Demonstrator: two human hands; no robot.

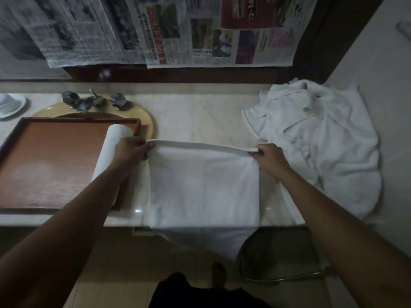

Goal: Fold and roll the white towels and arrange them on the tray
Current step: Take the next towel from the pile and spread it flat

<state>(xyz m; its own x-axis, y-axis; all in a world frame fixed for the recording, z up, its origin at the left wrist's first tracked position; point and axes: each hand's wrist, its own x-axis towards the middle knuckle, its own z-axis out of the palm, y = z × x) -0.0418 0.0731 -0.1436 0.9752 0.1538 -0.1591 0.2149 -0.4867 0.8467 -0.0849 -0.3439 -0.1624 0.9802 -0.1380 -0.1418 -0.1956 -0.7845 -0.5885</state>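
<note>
Pale marble tabletop [200,112] in a dim washroom, with sheets of newspaper [178,30] hung across the wall behind it. Left section: a yellow sink [148,121] with chrome taps [93,100], largely covered by a brown wooden tray [55,156]; a white dish [11,105] sits at the far left edge. On the tray, along its right side: one rolled towel [112,141], lying lengthwise and partly hidden by the left forearm. Centre: one flat towel [203,187], white, spread on the tabletop just beside the tray, its near end hanging over the front edge toward the floor. Left hand [131,150]: fingers curled round the towel's far left corner, gripping it. Right hand [269,157]: fingers curled round the far right corner, gripping it. The far edge is stretched taut between the two hands and raised slightly off the surface. Right section: a loose heap of towels [322,138], white and crumpled, against the side wall. Below the counter at right: a dark round bin [278,258] on a tiled floor.
</note>
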